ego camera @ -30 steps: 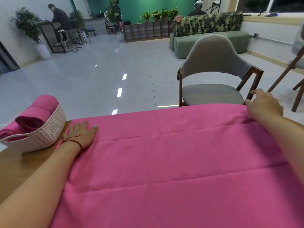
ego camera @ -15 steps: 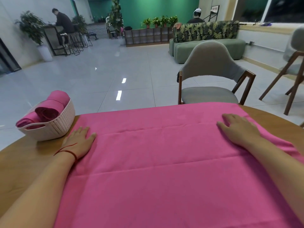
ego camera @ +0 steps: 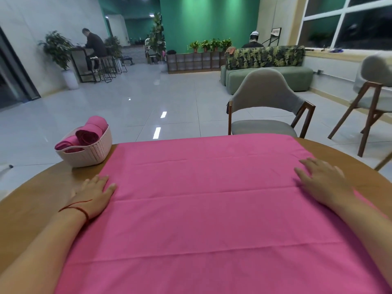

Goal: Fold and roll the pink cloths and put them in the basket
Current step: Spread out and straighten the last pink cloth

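Across centre and lower frame, noted pink cloth (ego camera: 212, 219) spread flat over round table (ego camera: 38, 198). Found left hand (ego camera: 93, 194) at its left edge, right hand (ego camera: 324, 181) on right edge, fingers straight, gripping nothing. Judged it light, limp; best pinched at far corners. Spotted basket (ego camera: 89, 154) upper left.

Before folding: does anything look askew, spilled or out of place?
Nothing stands out. The spread pink cloth lies flat on the round wooden table, left hand and right hand resting on its edges; rolled pink cloths sit in the white plastic basket.
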### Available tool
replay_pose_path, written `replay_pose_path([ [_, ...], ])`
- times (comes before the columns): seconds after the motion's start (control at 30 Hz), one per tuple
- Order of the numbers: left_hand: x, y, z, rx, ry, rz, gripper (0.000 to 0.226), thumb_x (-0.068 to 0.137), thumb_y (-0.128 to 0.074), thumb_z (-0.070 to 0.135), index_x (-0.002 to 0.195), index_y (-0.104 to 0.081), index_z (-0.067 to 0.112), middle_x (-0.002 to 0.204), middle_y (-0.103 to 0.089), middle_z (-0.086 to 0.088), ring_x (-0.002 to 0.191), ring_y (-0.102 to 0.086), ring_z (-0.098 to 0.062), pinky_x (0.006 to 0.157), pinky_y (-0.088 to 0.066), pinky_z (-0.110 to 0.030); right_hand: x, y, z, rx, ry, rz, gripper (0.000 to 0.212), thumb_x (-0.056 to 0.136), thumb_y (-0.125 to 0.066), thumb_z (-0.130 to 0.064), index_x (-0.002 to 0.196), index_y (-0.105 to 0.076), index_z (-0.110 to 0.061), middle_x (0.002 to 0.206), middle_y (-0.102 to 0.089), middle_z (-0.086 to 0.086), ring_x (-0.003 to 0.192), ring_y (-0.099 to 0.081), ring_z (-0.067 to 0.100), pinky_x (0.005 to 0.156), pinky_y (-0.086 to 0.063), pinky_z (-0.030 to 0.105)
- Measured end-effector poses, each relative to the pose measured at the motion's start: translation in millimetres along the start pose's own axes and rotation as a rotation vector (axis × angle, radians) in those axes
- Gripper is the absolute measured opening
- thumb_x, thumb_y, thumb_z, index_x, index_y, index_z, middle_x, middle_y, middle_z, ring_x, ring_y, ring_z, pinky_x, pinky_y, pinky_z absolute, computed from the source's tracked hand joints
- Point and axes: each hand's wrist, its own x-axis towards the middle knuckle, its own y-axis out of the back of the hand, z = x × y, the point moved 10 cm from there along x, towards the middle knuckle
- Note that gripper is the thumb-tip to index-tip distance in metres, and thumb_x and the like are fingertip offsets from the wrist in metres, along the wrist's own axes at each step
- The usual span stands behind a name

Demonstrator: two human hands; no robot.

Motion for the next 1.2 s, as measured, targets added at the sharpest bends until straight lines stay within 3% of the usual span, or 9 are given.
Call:
replay_pose_path([
  [0.23, -63, -13, -2, -0.060, -0.085, -0.039, 0.105, 0.077, -0.005, 0.093, 0.164, -0.024, 0.038, 0.174, -0.017, 0.001, 0.160, -0.015, -0.023, 0.129, -0.014, -0.052, -59, -16, 5, -0.024, 0.072, -0.176, 0.095, 0.086, -0.012, -0.094, 0.164, -0.029, -0.043, 0.175, -0.024, -0.009, 0.159, -0.029, 0.023, 0.126, -0.028, 0.056],
  [0.37, -128, -12, 11, -0.008, -0.128, -0.019, 0.083, 0.093, -0.017, 0.079, 0.163, -0.027, 0.036, 0.172, -0.022, 0.001, 0.159, -0.019, -0.023, 0.128, -0.016, -0.051, -110, -8, -6, 0.002, 0.139, -0.199, 0.091, 0.089, -0.014, -0.091, 0.163, -0.033, -0.041, 0.173, -0.029, -0.008, 0.158, -0.030, 0.023, 0.127, -0.028, 0.055],
  [0.5, -190, -13, 61, -0.092, -0.369, 0.025, 0.078, 0.093, -0.017, 0.076, 0.158, -0.038, 0.038, 0.166, -0.035, 0.013, 0.155, -0.030, -0.015, 0.124, -0.028, -0.053, -167, 1, -61, 0.035, 0.288, -0.231, 0.074, 0.097, -0.021, -0.077, 0.161, -0.036, -0.044, 0.172, -0.030, -0.014, 0.158, -0.028, 0.017, 0.129, -0.023, 0.046],
  [0.7, -247, -3, 105, -0.225, -0.623, 0.039, 0.051, 0.102, -0.034, 0.063, 0.146, -0.052, 0.044, 0.154, -0.047, 0.026, 0.147, -0.039, -0.002, 0.122, -0.034, -0.042, -223, 5, -117, 0.103, 0.428, -0.264, 0.088, 0.086, -0.004, -0.093, 0.158, -0.037, -0.053, 0.168, -0.028, -0.028, 0.157, -0.025, 0.006, 0.129, -0.021, 0.040],
  [0.83, -290, -2, 118, -0.221, -0.715, -0.034, 0.051, 0.098, -0.039, 0.075, 0.146, -0.045, 0.057, 0.159, -0.030, 0.038, 0.153, -0.019, 0.006, 0.126, -0.021, -0.040, -262, 5, -141, 0.113, 0.509, -0.268, 0.068, 0.095, -0.013, -0.085, 0.158, -0.026, -0.062, 0.168, -0.012, -0.038, 0.159, -0.007, -0.002, 0.131, -0.009, 0.039],
  [0.93, -306, -6, 127, -0.060, -0.682, -0.140, 0.074, 0.085, -0.040, 0.091, 0.152, -0.024, 0.065, 0.164, 0.000, 0.041, 0.157, 0.011, 0.001, 0.128, -0.002, -0.049, -276, 11, -147, 0.075, 0.536, -0.257, 0.069, 0.094, -0.007, -0.087, 0.160, -0.011, -0.066, 0.170, -0.001, -0.037, 0.160, 0.002, -0.002, 0.132, -0.004, 0.040],
  [1.0, -311, -13, 128, 0.056, -0.661, -0.172, 0.093, 0.075, -0.047, 0.094, 0.156, -0.012, 0.064, 0.165, 0.010, 0.037, 0.155, 0.020, -0.004, 0.126, 0.001, -0.055, -282, 9, -147, 0.029, 0.558, -0.269, 0.076, 0.089, -0.009, -0.095, 0.160, -0.005, -0.066, 0.171, 0.004, -0.033, 0.161, 0.004, 0.001, 0.132, -0.003, 0.044],
  [1.07, -313, -17, 128, 0.068, -0.653, -0.142, 0.101, 0.070, -0.057, 0.083, 0.158, -0.010, 0.061, 0.167, 0.005, 0.033, 0.157, 0.011, -0.009, 0.124, -0.007, -0.061, -285, 3, -148, -0.015, 0.582, -0.267, 0.086, 0.086, -0.027, -0.096, 0.162, -0.002, -0.063, 0.174, 0.006, -0.027, 0.162, 0.002, 0.006, 0.132, -0.006, 0.049],
  [1.2, -311, -10, 127, 0.056, -0.651, -0.006, 0.107, 0.056, -0.062, 0.044, 0.157, -0.030, 0.051, 0.163, -0.037, 0.020, 0.150, -0.040, -0.022, 0.110, -0.041, -0.063, -280, -2, -145, -0.051, 0.576, -0.186, 0.106, 0.076, -0.064, -0.068, 0.165, -0.008, -0.056, 0.175, -0.017, -0.019, 0.160, -0.027, 0.017, 0.124, -0.031, 0.054],
])
